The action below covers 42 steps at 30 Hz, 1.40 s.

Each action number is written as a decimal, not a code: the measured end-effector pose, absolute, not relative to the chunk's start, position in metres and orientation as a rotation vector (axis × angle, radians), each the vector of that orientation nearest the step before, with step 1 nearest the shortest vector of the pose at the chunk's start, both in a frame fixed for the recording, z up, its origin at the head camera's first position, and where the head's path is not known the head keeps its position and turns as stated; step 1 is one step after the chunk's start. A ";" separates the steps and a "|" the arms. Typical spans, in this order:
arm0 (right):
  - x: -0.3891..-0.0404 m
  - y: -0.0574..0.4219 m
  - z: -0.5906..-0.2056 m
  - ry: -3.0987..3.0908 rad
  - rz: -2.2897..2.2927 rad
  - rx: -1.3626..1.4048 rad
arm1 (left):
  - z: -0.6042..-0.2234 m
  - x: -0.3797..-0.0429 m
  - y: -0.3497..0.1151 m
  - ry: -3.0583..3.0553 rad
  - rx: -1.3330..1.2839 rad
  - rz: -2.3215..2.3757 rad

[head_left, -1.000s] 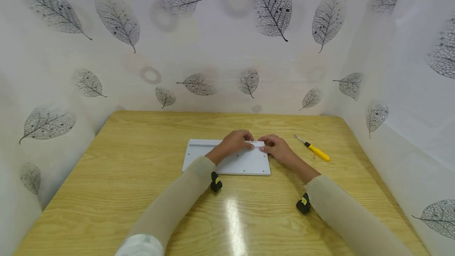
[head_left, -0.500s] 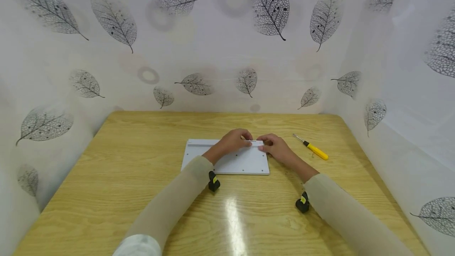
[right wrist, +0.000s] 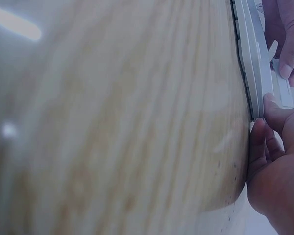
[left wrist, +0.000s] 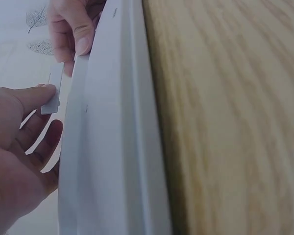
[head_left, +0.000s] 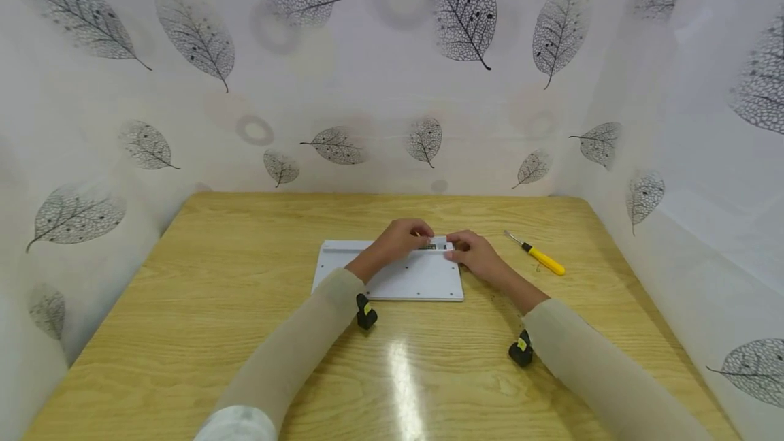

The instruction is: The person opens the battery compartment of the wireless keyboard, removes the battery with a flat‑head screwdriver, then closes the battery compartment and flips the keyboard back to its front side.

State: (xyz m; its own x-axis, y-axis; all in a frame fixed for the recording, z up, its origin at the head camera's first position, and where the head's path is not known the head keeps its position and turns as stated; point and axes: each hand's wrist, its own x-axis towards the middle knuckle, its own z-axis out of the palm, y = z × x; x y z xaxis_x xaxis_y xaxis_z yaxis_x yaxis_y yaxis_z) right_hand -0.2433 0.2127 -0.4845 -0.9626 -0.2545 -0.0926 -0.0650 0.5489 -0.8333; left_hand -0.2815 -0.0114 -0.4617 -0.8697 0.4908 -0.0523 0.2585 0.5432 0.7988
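Note:
A white keyboard (head_left: 422,281) lies face down on the wooden table, its keys showing along the edge in the right wrist view. My left hand (head_left: 401,238) pinches a small white battery cover (left wrist: 51,93) between thumb and fingers, held off the raised bar at the far edge. Beneath it shows the uncovered battery compartment (head_left: 431,247), with dark parts inside, partly hidden by my fingers. My right hand (head_left: 480,256) grips the keyboard's far right corner, thumb on the underside and fingers around the edge.
A screwdriver (head_left: 546,259) with a yellow and black handle lies right of the keyboard on the table (head_left: 245,332). Leaf-patterned curtains (head_left: 367,87) hang behind and on both sides. Each wrist carries a small black camera.
The battery cover has come up off the keyboard in my left hand, which moved slightly up and away. The compartment now shows. My right hand stays on the corner.

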 end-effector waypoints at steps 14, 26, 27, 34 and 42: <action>-0.245 0.215 -0.488 2.575 -1.394 -0.298 | -0.458 -0.325 -0.072 2.655 0.497 1.178; -0.246 0.215 -0.490 2.565 -1.400 -0.312 | -0.459 -0.342 -0.113 2.694 0.427 1.100; -0.246 0.214 -0.490 2.564 -1.402 -0.310 | -0.459 -0.343 -0.115 2.693 0.428 1.092; -0.246 0.214 -0.491 2.579 -1.390 -0.319 | -0.456 -0.347 -0.122 2.725 0.424 0.992; -0.246 0.216 -0.490 2.587 -1.387 -0.328 | -0.462 -0.353 -0.128 2.746 0.379 0.961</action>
